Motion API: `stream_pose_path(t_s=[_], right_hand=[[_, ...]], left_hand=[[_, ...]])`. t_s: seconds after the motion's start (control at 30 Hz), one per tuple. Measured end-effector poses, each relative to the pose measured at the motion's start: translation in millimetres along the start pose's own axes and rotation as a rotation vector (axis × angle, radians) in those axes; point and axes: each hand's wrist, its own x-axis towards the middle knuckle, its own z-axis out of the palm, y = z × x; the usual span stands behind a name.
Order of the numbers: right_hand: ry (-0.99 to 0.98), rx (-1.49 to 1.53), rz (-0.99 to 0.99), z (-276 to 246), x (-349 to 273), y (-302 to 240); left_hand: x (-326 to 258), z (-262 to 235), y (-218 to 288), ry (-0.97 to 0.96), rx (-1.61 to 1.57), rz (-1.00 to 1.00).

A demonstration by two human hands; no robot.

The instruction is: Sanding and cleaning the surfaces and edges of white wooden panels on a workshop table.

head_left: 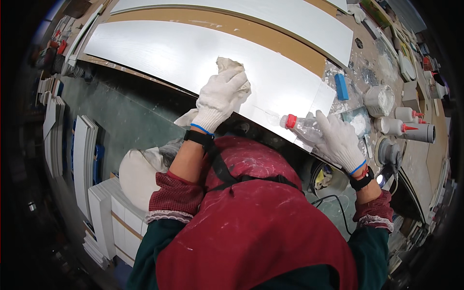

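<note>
Head view: right hand (pixel 340 140) grips clear squeeze bottle (pixel 303 125).

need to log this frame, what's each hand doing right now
left hand: closed on a crumpled rag, pressed to the white panel
right hand: closed around a clear squeeze bottle with a red cap

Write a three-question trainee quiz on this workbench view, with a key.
1. True or false: the left hand presses a rag onto the white panel.
2. What does the right hand hold? A) a blue block B) a clear squeeze bottle with a red cap C) a sander
3. Fill in: both hands wear white knitted ____.

Key
1. True.
2. B; the bottle lies sideways in the grip, cap toward the panel. The blue block sits apart on the bench.
3. gloves.
</note>
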Motion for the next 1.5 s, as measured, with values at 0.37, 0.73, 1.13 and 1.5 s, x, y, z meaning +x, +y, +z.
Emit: stream_pose_path(t_s=[0.37, 0.73, 1.13, 1.5], right_hand=[[-0.008, 0.172, 0.128, -5.0, -2.2, 8.4], [0.144, 0.304, 0.153, -21.5, 2.1, 32.4], [-0.059, 0.030, 0.011, -12.7, 21.8, 4.9], [-0.010, 0.005, -0.047, -14.6, 25.3, 0.9]], left_hand=[[3.8, -7.2, 2.5, -0.017, -0.070, 0.020], [1.0, -0.3, -5.3, 0.025, -0.092, 0.045], [3.0, -6.1, -4.1, -0.016, -0.140, 0.050], [1.4, -2.3, -7.4, -0.022, -0.140, 0.049]])
